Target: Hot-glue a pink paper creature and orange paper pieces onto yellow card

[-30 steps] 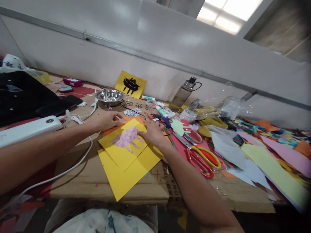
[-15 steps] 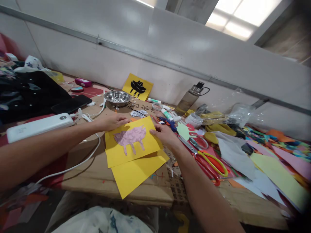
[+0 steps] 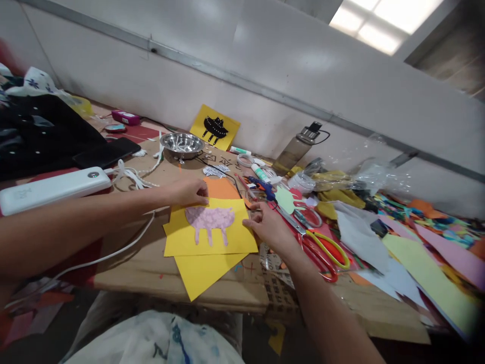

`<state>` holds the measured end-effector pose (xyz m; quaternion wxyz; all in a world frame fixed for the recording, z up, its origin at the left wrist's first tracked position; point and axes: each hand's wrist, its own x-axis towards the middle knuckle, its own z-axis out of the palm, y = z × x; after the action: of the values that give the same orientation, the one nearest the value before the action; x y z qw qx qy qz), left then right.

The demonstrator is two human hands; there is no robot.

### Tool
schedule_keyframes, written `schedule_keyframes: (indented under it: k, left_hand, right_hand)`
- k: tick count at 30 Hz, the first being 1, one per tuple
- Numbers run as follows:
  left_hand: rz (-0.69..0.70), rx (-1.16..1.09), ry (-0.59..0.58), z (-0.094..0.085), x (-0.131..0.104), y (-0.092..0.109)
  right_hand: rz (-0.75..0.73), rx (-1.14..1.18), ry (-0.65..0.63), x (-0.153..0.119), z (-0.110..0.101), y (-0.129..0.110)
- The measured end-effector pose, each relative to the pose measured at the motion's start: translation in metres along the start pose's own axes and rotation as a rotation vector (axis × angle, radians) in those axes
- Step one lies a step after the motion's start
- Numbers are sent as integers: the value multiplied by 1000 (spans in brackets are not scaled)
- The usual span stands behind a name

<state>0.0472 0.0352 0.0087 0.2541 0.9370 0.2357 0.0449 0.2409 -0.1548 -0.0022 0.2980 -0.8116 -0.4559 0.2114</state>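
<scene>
In the middle lies a yellow paper sheet [image 3: 174, 240] bearing a mottled pink paper shape [image 3: 210, 218] with several legs, on its face. Under it a second yellow sheet [image 3: 204, 275] sticks out at an angle toward me. My left hand [image 3: 191, 192] has its fingers curled together at the top edge, pinching the upper sheet. At the right edge, my right hand [image 3: 267, 222] touches the paper with its thumb tip, thumb and forefinger apart. An orange paper piece [image 3: 222, 188] shows just behind the sheets.
Red-and-yellow-handled scissors [image 3: 322, 247], a blue glue gun [image 3: 263, 187] and a light green cutout [image 3: 285, 198] lie to the right. Behind stand a metal bowl [image 3: 182, 146], a water bottle [image 3: 297, 149] and a yellow card [image 3: 214, 126] with a black shape. A white power bank [image 3: 56, 189] lies left.
The upper yellow sheet has turned level and shifted slightly right. My left hand has closed onto its top edge, and my right thumb has moved down the right edge. More orange paper shows.
</scene>
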Motion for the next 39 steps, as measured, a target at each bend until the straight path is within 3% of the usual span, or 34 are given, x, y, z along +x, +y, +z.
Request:
schedule_keyframes:
  k: [2,4,8,13,17,23,31,33,36,39]
  left_hand:
    - [21,-1,59,2,0,-5]
    - [39,-44,147,3,-1,-12]
    - [31,-162,269,4,-5,-27]
    - [-10,-263,378,12,-9,-34]
    - [-48,-268,370,18,-11,-36]
    - [-28,-352,420,19,-9,-43]
    - [-98,-480,447,19,-9,-40]
    - [-117,-464,431,18,-10,-38]
    - [-116,-461,423,17,-11,-36]
    - [-106,-522,451,19,-12,-37]
  right_hand:
    - [-211,-204,178,-4,0,0]
    - [-455,-219,240,-8,1,-6]
    - [-796,-170,35,-13,15,-28]
    - [-1012,-297,-299,-5,50,-46]
    - [-1008,-329,-388,6,56,-47]
    - [-860,-271,-275,23,42,-50]
    - [-857,-522,-431,11,86,-61]
    - [-833,-432,-458,11,87,-60]
    - [-772,-99,-430,22,77,-54]
    - [-579,205,-240,43,63,-48]
